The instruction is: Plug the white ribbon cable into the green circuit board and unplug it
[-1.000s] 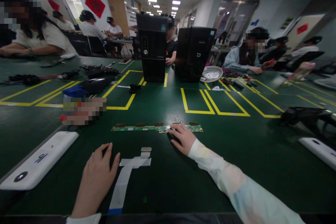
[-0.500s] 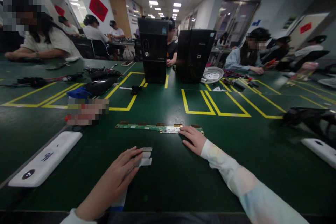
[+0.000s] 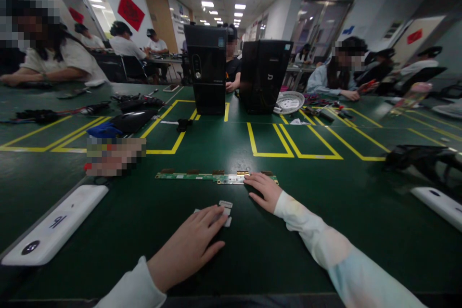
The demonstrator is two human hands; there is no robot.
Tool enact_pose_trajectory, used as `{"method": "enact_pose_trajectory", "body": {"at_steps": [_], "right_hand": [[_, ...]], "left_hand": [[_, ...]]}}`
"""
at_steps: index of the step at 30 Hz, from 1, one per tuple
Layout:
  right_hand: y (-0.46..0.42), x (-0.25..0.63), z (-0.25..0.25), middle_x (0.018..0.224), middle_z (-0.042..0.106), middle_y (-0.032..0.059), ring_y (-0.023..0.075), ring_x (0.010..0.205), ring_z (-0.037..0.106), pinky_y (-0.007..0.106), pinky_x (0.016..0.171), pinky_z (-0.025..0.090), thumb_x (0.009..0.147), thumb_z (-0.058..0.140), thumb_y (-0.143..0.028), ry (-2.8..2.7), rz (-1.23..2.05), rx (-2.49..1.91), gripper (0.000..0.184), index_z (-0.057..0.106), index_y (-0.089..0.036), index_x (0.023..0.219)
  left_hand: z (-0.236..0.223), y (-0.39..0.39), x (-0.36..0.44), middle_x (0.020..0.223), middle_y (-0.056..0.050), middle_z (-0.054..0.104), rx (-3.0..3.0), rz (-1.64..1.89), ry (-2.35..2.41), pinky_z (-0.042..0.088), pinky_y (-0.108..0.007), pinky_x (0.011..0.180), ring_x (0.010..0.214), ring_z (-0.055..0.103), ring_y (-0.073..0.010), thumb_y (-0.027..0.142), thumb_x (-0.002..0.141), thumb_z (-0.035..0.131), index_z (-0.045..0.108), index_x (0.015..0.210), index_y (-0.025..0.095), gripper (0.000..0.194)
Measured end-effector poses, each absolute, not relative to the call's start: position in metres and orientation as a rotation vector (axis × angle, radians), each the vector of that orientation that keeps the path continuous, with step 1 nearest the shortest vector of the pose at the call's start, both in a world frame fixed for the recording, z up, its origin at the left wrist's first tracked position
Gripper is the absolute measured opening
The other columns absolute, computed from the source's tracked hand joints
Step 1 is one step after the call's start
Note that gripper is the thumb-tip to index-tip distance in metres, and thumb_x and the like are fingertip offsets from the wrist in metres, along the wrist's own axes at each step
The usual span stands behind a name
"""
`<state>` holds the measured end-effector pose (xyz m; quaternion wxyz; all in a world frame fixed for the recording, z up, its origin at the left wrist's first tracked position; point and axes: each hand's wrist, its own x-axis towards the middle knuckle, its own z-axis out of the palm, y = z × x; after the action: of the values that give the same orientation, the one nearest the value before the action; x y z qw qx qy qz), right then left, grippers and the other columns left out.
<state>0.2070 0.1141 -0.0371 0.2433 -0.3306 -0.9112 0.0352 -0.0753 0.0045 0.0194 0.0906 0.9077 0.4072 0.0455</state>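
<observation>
A long, narrow green circuit board point(image 3: 187, 176) lies across the table in front of me, with gold-brown tabs along its far edge. My right hand point(image 3: 265, 191) rests on the right part of this board, fingers stretched out and fingertips on its silvery section. Nearer to me, my left hand point(image 3: 191, 240) lies palm down over a folded white flat ribbon cable point(image 3: 226, 211), fingers extended over it. Only the cable's end pieces show past the fingertips; the rest is hidden under the hand.
Two black computer towers point(image 3: 207, 72) stand beyond the board. White power banks point(image 3: 57, 226) lie at left and right. Cables, a blue-and-black item point(image 3: 119, 125) and a white basket point(image 3: 288, 102) are farther back. Yellow tape marks the green table point(image 3: 306, 231). Other people sit around.
My left hand has moved right and slightly forward, and the white ribbon cable has shifted right with it. My right hand stays on the circuit board. The view has turned slightly.
</observation>
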Motion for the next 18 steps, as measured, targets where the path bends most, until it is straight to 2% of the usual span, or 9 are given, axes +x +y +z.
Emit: {"method": "enact_pose_trajectory", "body": {"at_steps": [4,9,13,18], "right_hand": [[0.113,0.206,-0.036,0.128,0.058,0.0128,0.0247,0.119,0.049,0.049,0.102,0.04,0.091,0.048,-0.028,-2.488,0.091,-0.914,0.039,0.054,-0.018,0.128],[0.111,0.205,-0.034,0.128,0.058,0.0121,0.0253,0.117,0.05,0.047,0.099,0.043,0.091,0.047,-0.028,-2.479,0.093,-0.914,0.038,0.055,-0.015,0.126],[0.109,0.205,-0.031,0.129,0.057,0.0127,0.0248,0.118,0.048,0.047,0.101,0.042,0.091,0.047,-0.027,-2.492,0.107,-0.938,0.038,0.054,-0.015,0.127],[0.108,0.205,-0.029,0.129,0.057,0.0125,0.0257,0.125,0.043,0.048,0.104,0.04,0.091,0.047,-0.027,-2.488,0.105,-0.946,0.039,0.054,-0.017,0.128]], "left_hand": [[0.023,0.023,-0.044,0.141,-0.012,0.051,2.795,0.143,1.178,0.044,-0.045,0.103,0.128,0.048,-0.0277,0.038,0.092,0.049,0.048,0.135,0.018,0.048],[0.017,0.039,-0.019,0.134,-0.015,0.056,2.816,0.171,1.204,0.047,-0.042,0.098,0.122,0.053,-0.028,0.037,0.093,0.045,0.05,0.132,0.011,0.047],[0.01,0.042,-0.015,0.137,-0.017,0.054,2.81,0.251,1.226,0.046,-0.042,0.1,0.124,0.052,-0.0279,0.036,0.093,0.045,0.047,0.134,0.009,0.049],[0.004,0.043,-0.019,0.139,-0.016,0.052,2.784,0.277,1.203,0.043,-0.043,0.103,0.127,0.049,-0.0282,0.049,0.092,0.044,0.046,0.135,0.011,0.058]]}}
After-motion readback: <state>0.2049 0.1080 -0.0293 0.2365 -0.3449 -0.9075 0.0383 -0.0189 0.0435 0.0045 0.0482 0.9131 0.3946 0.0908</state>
